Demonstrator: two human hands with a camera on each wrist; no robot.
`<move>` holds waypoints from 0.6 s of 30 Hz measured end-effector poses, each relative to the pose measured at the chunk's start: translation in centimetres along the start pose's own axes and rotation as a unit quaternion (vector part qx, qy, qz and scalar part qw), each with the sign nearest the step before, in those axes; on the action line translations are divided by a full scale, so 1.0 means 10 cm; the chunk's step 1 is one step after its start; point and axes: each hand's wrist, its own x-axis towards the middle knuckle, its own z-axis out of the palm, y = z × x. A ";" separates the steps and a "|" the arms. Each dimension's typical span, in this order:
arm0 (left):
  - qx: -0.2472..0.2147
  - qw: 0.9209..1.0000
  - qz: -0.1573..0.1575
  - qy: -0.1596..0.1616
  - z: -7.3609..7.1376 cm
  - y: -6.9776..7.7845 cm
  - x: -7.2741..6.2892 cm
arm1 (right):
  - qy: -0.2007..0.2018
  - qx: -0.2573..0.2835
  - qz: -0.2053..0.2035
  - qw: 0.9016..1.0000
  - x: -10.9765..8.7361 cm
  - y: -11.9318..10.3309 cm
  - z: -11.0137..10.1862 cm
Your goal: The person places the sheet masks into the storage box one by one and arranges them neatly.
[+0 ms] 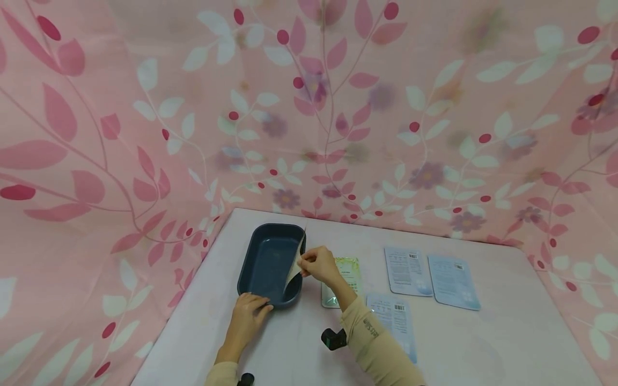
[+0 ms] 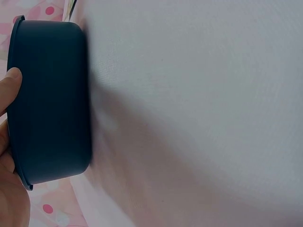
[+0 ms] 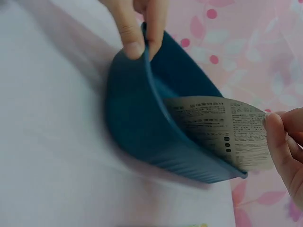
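A dark blue rectangular basin stands on the left part of the white table. My left hand holds its near rim, thumb on the outer wall and fingers over the edge, as the right wrist view shows. Between thumb and fingertips, my right hand pinches a thin beige sheet covered in small printed text. This sheet tilts over the basin's right rim, its lower part inside. A green-and-white packet lies just right of the basin, partly hidden by my right forearm.
Two light blue printed packets, a left one and a right one, lie at the right. A third light blue packet is partly under my sleeve. Pink floral cloth hangs behind the table. A black device sits at my right wrist.
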 end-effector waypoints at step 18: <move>-0.005 1.000 -0.004 0.003 0.01 0.00 -0.01 | 0.037 -0.068 0.008 0.997 -0.02 0.22 0.16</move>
